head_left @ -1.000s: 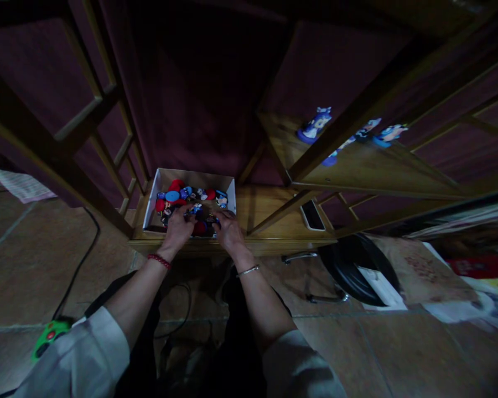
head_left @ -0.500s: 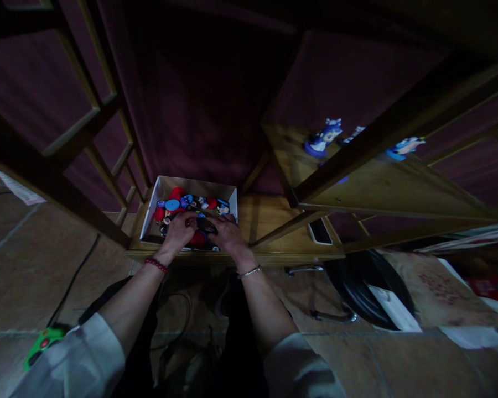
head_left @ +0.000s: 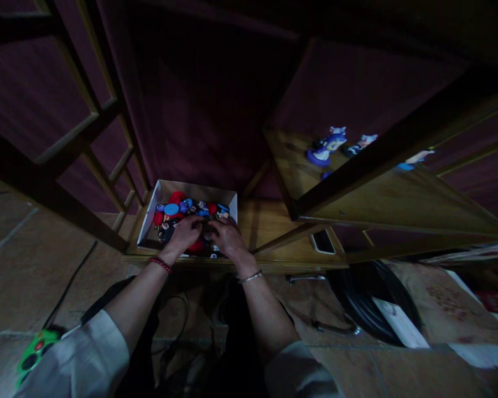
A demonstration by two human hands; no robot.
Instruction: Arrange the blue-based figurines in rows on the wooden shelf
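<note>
Small figures (head_left: 202,208) lie jumbled in the box (head_left: 233,209), approx. on their sides, w/ a blue disc (head_left: 171,209) near its L end. L hand (head_left: 185,235) reaches in over the near side of the box, fingers curled, thumb close to fingertips; R hand (head_left: 229,239) is in nr the box's R end, fingers bent inward, tips almost meeting the L's. Can't tell if either pinches a fig.

To do this well, imo: grip one fig. by its base or body, not thin bits, e.g. ears; ease neighbours aside w/ the other hand, lift straight up so nothing snags, & don't lean on the box wall.

Hard to see: whatever's under both palms & btwn fingertips; pic is dim, so dark figs blend together. R of the box, a beam (head_left: 357,177) cuts off parts of the figs on the raised shelf (head_left: 382,193).
</note>
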